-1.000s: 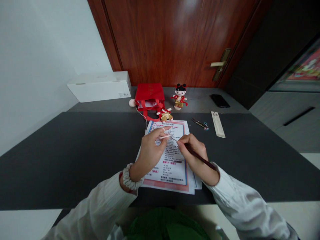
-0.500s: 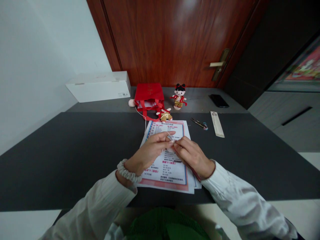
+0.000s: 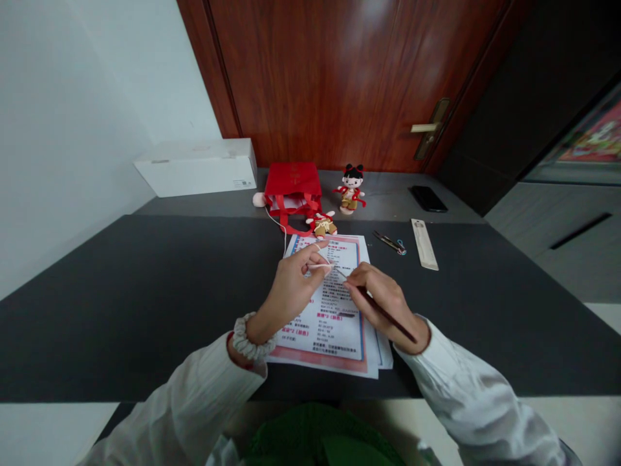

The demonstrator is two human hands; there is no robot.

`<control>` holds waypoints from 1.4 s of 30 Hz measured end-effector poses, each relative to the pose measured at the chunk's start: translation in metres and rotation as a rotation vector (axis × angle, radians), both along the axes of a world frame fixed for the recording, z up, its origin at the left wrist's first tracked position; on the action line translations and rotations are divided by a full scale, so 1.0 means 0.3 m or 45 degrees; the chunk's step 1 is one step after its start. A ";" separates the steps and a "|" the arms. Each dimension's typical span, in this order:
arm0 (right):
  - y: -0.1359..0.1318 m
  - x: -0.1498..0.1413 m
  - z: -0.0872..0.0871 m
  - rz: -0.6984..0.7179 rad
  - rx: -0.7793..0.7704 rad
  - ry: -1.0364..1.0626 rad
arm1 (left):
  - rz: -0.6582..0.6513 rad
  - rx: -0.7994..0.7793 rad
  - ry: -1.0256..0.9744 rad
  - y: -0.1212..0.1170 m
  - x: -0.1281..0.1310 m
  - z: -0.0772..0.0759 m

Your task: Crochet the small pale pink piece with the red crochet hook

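My left hand [image 3: 294, 290] is closed in a pinch on a strand of white yarn [image 3: 320, 265] that loops round its fingers. My right hand [image 3: 381, 299] grips a dark crochet hook [image 3: 385, 315], whose metal tip points left into the yarn. Both hands hover over printed instruction sheets [image 3: 334, 323] lying on the dark table [image 3: 145, 285]. The yarn trails back along the table toward a red bag [image 3: 292, 186].
A small crocheted figure [image 3: 322, 224] lies at the top of the sheets, and a doll [image 3: 351, 188] stands behind it. Scissors [image 3: 389, 242], a ruler [image 3: 424, 243] and a phone [image 3: 427, 198] lie right. A white box [image 3: 198, 167] sits back left, before a wooden door [image 3: 339, 77].
Half a second ago both hands met closely over the sheets; now they have drawn apart a little, the right hand pulled back so the hook shows again.
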State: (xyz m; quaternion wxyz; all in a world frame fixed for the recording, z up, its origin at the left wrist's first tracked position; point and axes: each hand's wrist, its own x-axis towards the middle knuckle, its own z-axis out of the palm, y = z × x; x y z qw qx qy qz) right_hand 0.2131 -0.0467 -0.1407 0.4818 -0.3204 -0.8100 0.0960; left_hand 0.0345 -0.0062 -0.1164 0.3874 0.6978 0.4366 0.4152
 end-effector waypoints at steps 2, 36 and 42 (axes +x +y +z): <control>0.004 0.012 -0.006 -0.021 -0.228 0.234 | -0.009 0.033 0.007 -0.003 0.000 0.001; 0.030 0.046 -0.033 0.252 -0.602 0.669 | -0.417 -0.817 -0.628 0.003 -0.027 0.021; 0.029 0.062 -0.026 0.285 -0.675 0.646 | -0.538 -0.893 -0.565 -0.002 -0.043 0.030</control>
